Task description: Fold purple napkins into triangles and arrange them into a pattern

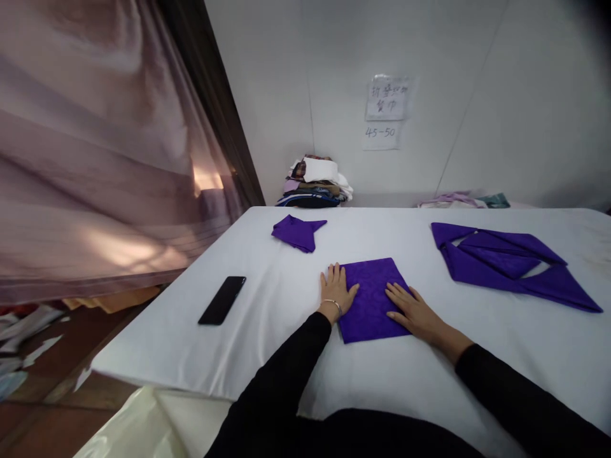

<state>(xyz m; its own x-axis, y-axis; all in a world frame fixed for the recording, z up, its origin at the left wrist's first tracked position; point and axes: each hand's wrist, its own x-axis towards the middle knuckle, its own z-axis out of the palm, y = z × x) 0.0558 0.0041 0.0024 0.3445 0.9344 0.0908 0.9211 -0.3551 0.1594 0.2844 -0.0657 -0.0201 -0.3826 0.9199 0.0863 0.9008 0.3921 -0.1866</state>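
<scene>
A purple cloth napkin, folded into a rough square, lies flat on the white-covered table in front of me. Along its left edge rests my left hand, palm down with the fingers spread and a thin bracelet at the wrist. My right hand lies flat on the right side of the same napkin, fingers stretched out. Neither hand grips anything. Farther back on the left sits a smaller folded purple napkin with pointed corners. To the right is a larger purple napkin, loosely folded with gaps showing.
A black phone lies on the table's left side. Behind the far edge are a stack of folded clothes and more cloth. Handwritten paper signs hang on the wall. A pinkish curtain hangs at the left.
</scene>
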